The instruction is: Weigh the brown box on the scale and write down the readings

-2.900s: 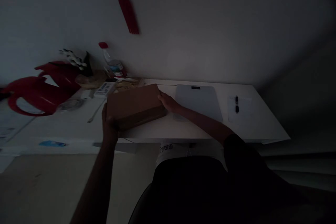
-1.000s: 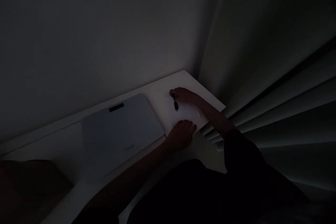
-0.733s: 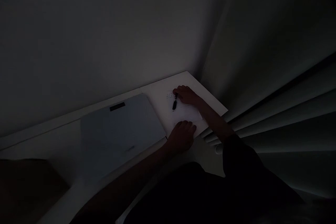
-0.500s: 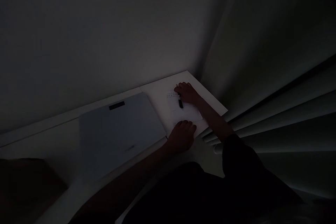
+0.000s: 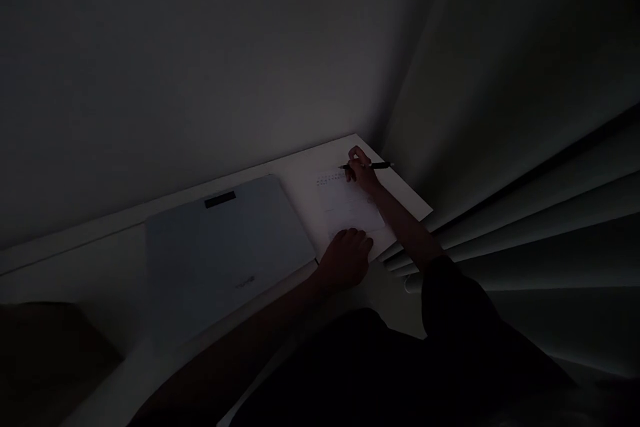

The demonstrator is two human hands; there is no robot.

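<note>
A white sheet of paper (image 5: 350,210) with rows of small writing along its top lies at the right end of the white desk. My right hand (image 5: 363,170) is over the paper's upper right, its fingers closed round a black pen (image 5: 381,165). The pen slants nearly level, its thin tip pointing left toward the writing. At the paper's lower edge rests my left hand (image 5: 346,257), knuckles up and fingers curled; whatever may be under the fingers is hidden.
Left of the paper, a closed grey laptop (image 5: 230,253) with a small black strip (image 5: 220,199) near its back edge lies on the desk (image 5: 295,167). A wall is behind; folded curtains (image 5: 525,213) hang at right. Something dark (image 5: 50,360) is at lower left.
The pen has swung from pointing down toward me to lying nearly level, its thick end now at the right. My right hand has shifted slightly and regripped it. My left hand has hardly moved.
</note>
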